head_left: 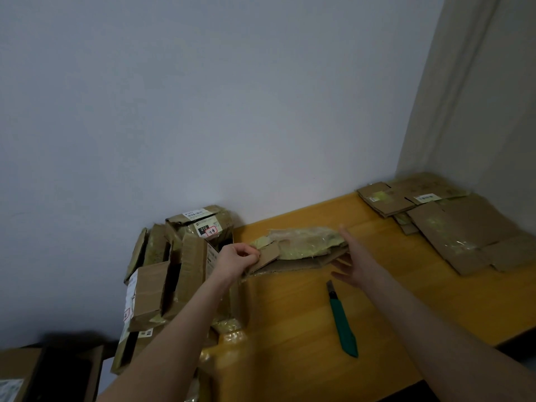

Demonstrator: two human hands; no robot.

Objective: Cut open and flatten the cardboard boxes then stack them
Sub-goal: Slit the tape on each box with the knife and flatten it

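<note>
Flattened box (301,249): our left hand (238,261) pinches one edge, right hand (352,262) splayed at opposite edge; knife (342,323) just nearside.

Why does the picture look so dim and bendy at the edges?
Head view: weak light leaves the wall grey and dull; the wide lens stretches the right forearm toward the corner; the tape on the held box shines a little.

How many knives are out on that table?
1. The green knife lies on the yellow table, beside the right hand, which is not touching it. Another could be hidden under the held cardboard.
</note>
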